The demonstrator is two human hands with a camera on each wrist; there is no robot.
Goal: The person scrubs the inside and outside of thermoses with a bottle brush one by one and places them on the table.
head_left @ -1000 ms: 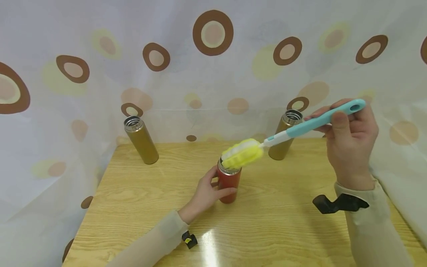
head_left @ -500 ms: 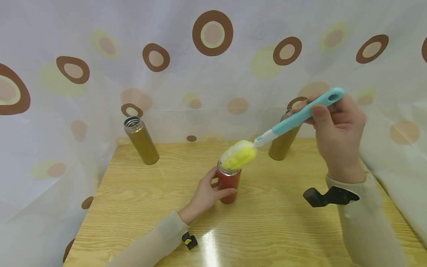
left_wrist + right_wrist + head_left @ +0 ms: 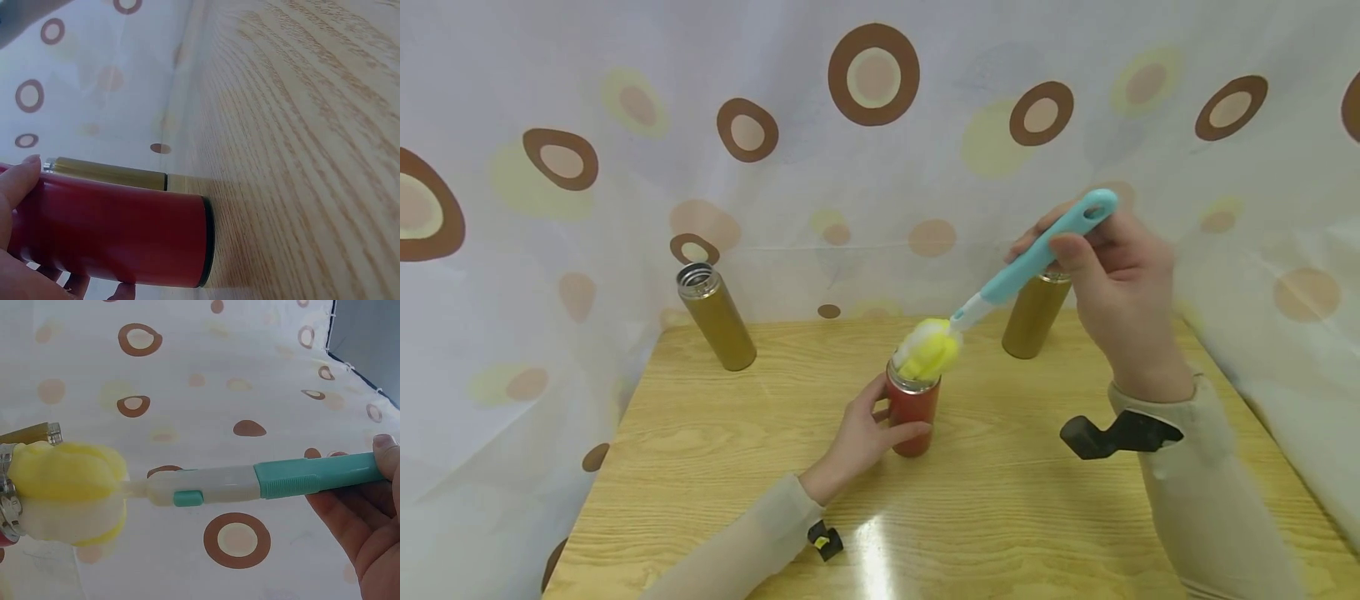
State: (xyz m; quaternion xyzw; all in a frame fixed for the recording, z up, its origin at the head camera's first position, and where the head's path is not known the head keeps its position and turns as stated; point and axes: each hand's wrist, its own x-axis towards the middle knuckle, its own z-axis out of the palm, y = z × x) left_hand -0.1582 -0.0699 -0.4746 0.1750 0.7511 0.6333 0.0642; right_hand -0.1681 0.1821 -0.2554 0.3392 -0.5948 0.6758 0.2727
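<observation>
A red flask (image 3: 913, 412) with a steel rim stands open in the middle of the wooden table (image 3: 715, 450). My left hand (image 3: 863, 433) grips its body from the left; the left wrist view shows the flask (image 3: 119, 234) lying across the frame with my fingers (image 3: 17, 181) round it. My right hand (image 3: 1112, 279) holds the teal handle of a bottle brush (image 3: 1037, 250) up high. Its yellow sponge head (image 3: 928, 350) slants down and meets the flask's mouth. In the right wrist view the sponge head (image 3: 65, 490) sits at the steel rim (image 3: 7, 506), with the handle (image 3: 312, 478) pinched at right.
Two gold flasks stand open at the back, one at the left (image 3: 715, 317) and one at the right (image 3: 1036, 312) behind the brush. A spotted curtain (image 3: 880, 125) closes in the table on three sides. Black wrist mounts (image 3: 1112, 433) sit on both sleeves.
My right hand has swung left and tilted the brush more steeply, bringing the sponge head from lying across the flask's rim to pointing into its mouth. The left hand has stayed put.
</observation>
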